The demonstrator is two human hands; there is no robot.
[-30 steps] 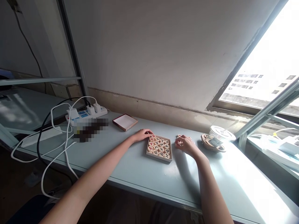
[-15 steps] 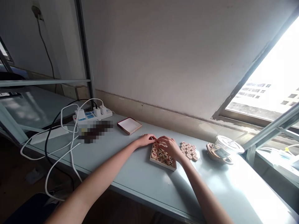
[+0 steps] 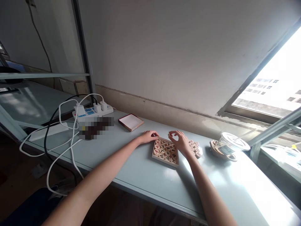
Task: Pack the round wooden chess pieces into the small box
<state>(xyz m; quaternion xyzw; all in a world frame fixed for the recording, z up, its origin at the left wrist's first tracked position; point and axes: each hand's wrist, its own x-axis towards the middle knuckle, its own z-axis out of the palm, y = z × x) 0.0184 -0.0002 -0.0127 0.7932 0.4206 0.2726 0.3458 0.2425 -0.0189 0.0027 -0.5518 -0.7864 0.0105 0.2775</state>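
A shallow wooden box point(image 3: 165, 162) stands on the desk, filled with rows of round Chinese chess pieces point(image 3: 162, 150) marked in red and black. At its far left corner, my left hand point(image 3: 146, 137) grips the rim with thumb and fingers. My right hand point(image 3: 180, 142) is raised over the box's far right corner, thumb and fingertips pinched on a small round chess piece point(image 3: 170, 135). To the right of the box, a flat group of more chess pieces point(image 3: 195, 149) lies on the desk, partly hidden behind my right hand.
The box's lid point(image 3: 131, 121) lies inside up near the wall. On the left are a power strip point(image 3: 88, 113) with plugs, looping white cables point(image 3: 71, 153) and a blurred-out dark object point(image 3: 96, 127). A clear plastic cup point(image 3: 229, 144) in a tan holder stands at right.
My right hand has lifted off the box and moved right, now with a piece between its fingertips. More of the pieces in the box show. My left hand stays at the corner.
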